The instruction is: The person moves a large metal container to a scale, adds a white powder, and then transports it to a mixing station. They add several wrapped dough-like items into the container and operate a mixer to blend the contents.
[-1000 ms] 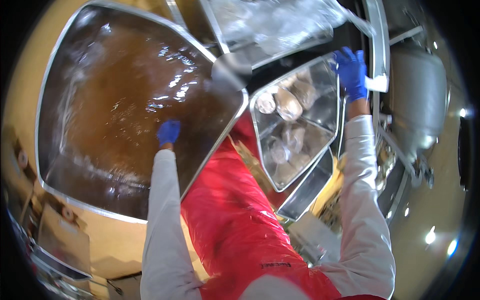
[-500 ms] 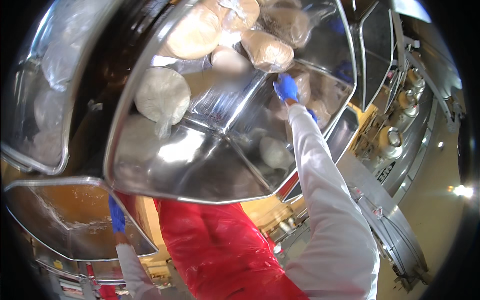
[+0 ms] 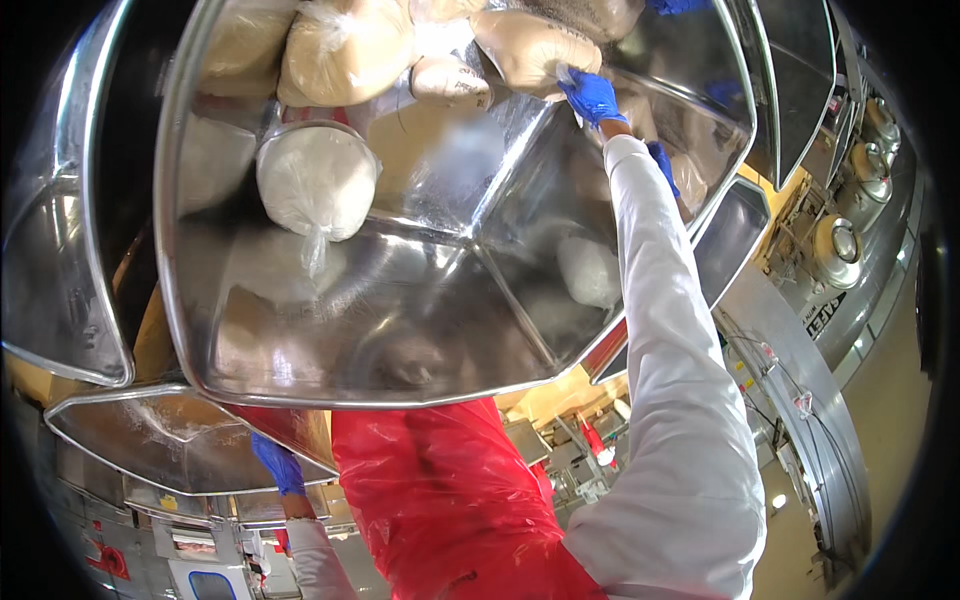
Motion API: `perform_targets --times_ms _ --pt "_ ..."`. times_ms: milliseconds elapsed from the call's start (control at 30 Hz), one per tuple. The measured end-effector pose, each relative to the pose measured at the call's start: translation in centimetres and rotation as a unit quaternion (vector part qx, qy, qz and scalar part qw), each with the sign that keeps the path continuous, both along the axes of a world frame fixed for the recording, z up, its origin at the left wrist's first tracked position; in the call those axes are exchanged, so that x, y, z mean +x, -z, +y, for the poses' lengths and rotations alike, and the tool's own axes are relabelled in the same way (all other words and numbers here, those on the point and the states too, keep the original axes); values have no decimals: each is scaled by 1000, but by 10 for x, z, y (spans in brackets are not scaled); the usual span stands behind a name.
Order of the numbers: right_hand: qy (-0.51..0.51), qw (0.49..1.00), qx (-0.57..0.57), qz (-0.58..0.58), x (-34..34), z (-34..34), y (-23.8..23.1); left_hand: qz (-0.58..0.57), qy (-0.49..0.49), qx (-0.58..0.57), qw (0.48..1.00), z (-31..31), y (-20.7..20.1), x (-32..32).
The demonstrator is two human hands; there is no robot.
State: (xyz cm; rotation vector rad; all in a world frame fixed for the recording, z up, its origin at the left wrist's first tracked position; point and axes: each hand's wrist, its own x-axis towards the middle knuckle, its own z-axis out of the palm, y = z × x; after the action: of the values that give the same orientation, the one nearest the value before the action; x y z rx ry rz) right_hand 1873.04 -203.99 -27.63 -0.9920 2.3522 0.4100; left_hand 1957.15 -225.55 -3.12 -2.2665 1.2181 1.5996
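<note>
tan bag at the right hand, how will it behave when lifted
The tan bag would probably sag, since its clear plastic looks thin. It may feel fairly heavy, as it bulges full. Its smooth, shiny film could be slippery.

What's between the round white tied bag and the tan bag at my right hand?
In the head view, a smaller pale-tan bag lies between the round white tied bag and the tan bag at your right hand.

From here, bold dark capitals stand out on a sign (image 3: 823, 315) at the frame's right; print on the tan bag (image 3: 530, 48) and small bag (image 3: 450, 84), upper centre, is too small to read.
</note>
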Motion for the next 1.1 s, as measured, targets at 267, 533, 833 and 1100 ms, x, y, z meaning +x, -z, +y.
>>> perform_targets --times_ms 267,533,833,1100 --pt "44 996 67 -24 67 -31 -38 -35 190 -74 978 -10 -18 1" --pt "99 988 -50 -110 193 -71 -253 -5 61 -153 986 -31 -60 -76" --pt "87 802 -232 -543 396 -123 -589 418 -54 28 906 29 -100 -177" --pt "245 698 -75 -668 578 -230 -606 476 -373 126 787 -32 -128 16"
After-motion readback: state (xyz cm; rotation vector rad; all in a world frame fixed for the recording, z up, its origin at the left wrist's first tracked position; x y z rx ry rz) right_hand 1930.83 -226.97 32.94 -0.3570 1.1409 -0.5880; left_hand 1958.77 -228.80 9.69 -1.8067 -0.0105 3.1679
